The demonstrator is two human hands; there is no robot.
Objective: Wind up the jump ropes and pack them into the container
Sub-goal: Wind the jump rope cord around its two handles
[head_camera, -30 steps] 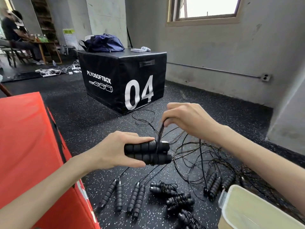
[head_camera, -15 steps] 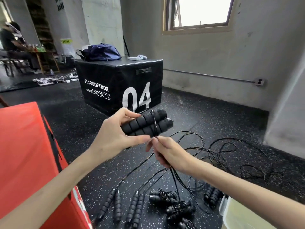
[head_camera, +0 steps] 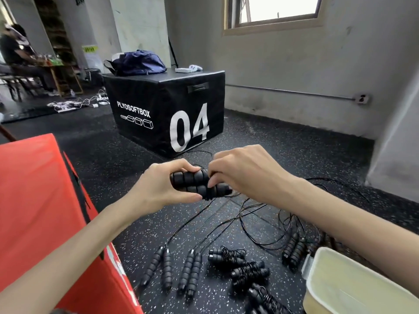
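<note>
Nearest the camera, lower right: pale container (head_camera: 353, 288), open top, only its near corner in view. Lower left: red padded box (head_camera: 34, 211).

On the speckled black floor (head_camera: 294, 159) between them: three wound jump ropes (head_camera: 247, 270), cord coiled round paired handles, lying close together just left of the container. To their left, two unwound handle pairs (head_camera: 176, 270) lie side by side, cords running away toward a loose tangle of cord (head_camera: 272, 223). Another handle pair (head_camera: 293, 247) sits just beyond the container's far corner.

Above the floor, mid-frame: left hand (head_camera: 158, 186) grips a pair of black foam handles (head_camera: 197, 184) held together, fingers over the top, thumb underneath. Right hand (head_camera: 244, 175) is at the handles' right end, fingers curled down against them; whether it pinches the cord or the handles, cannot tell. Cord hangs from that end down to the floor tangle.

Beyond: black plyo box (head_camera: 163, 114) marked "04", with a blue bag (head_camera: 138, 63) on top. Far left: a seated person (head_camera: 13, 51) at a table.
</note>
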